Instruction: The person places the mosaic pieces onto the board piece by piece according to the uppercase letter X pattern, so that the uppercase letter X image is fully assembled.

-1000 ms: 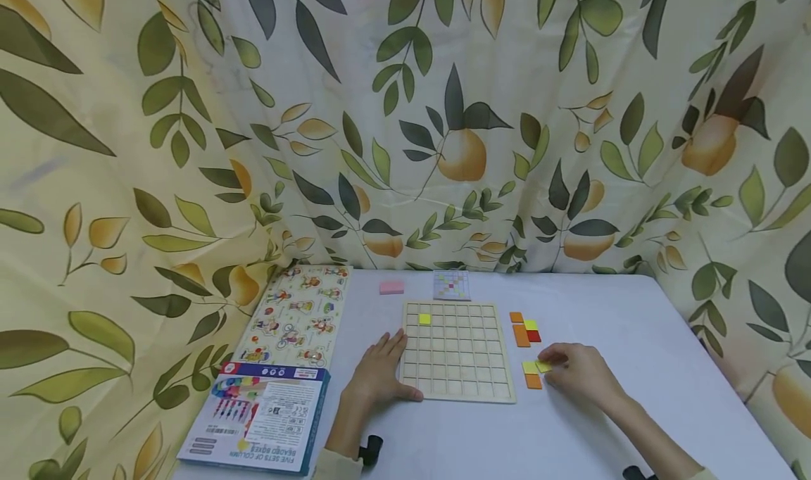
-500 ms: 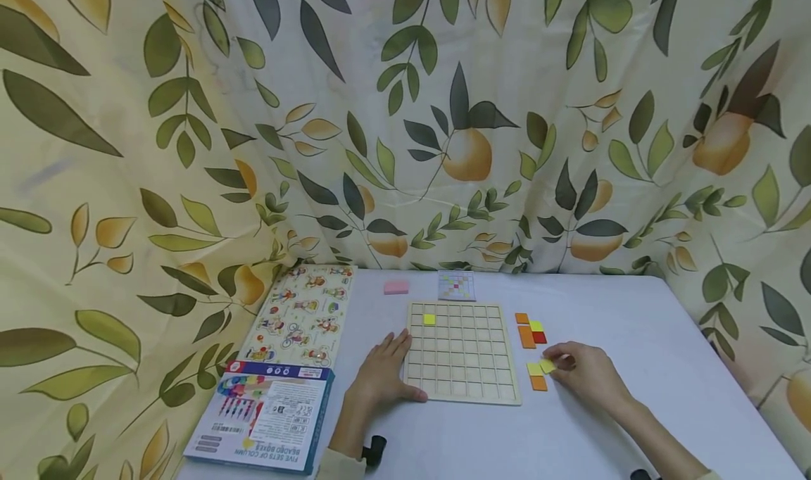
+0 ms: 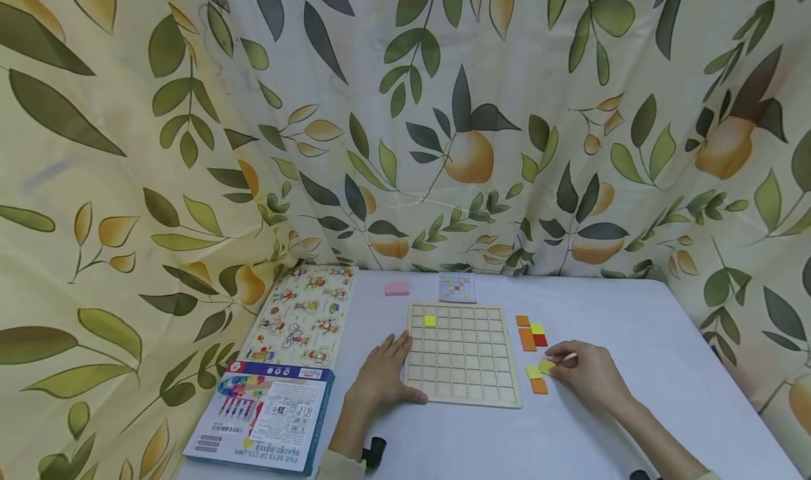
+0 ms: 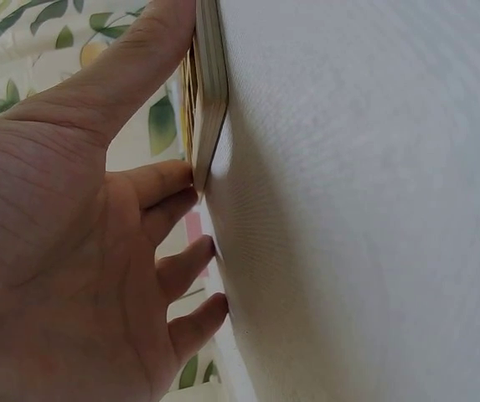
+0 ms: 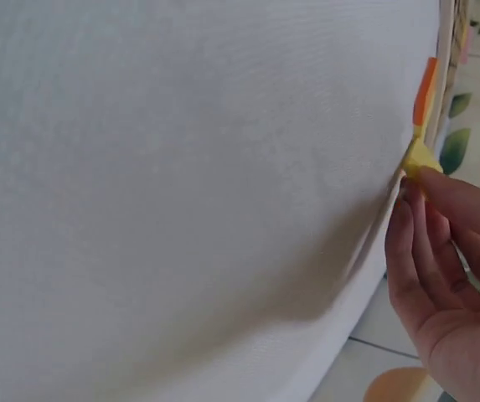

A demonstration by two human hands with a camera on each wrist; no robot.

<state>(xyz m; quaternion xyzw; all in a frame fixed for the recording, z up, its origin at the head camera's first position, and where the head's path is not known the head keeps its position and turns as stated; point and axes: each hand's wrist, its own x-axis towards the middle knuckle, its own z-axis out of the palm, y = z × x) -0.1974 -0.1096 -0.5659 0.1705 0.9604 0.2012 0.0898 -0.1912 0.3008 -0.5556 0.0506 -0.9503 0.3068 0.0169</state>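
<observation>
A pale wooden grid board [image 3: 465, 357] lies on the table, with one yellow square tile [image 3: 430, 321] in a cell near its upper left. My left hand [image 3: 382, 373] rests against the board's left side, fingers spread, thumb at the near left corner. In the left wrist view, the thumb lies along the board's edge [image 4: 213, 92]. My right hand [image 3: 586, 371] pinches a yellow square tile [image 3: 548, 367] between thumb and fingers, right of the board. Close by lie another yellow tile [image 3: 532, 372] and an orange tile [image 3: 539, 386]. The right wrist view shows the pinched tile [image 5: 421, 157] at the fingertips.
Orange tiles [image 3: 527, 339], a yellow tile [image 3: 536, 329] and a red tile [image 3: 540, 340] lie right of the board. Behind it are a patterned grid card [image 3: 457, 288] and a pink block [image 3: 397, 289]. At left lie a box [image 3: 266, 417] and an illustrated sheet [image 3: 307, 318].
The head view has shifted slightly. The yellow tile pinched in my right hand has moved a little apart from the yellow tile beside it. My left hand stays at the board.
</observation>
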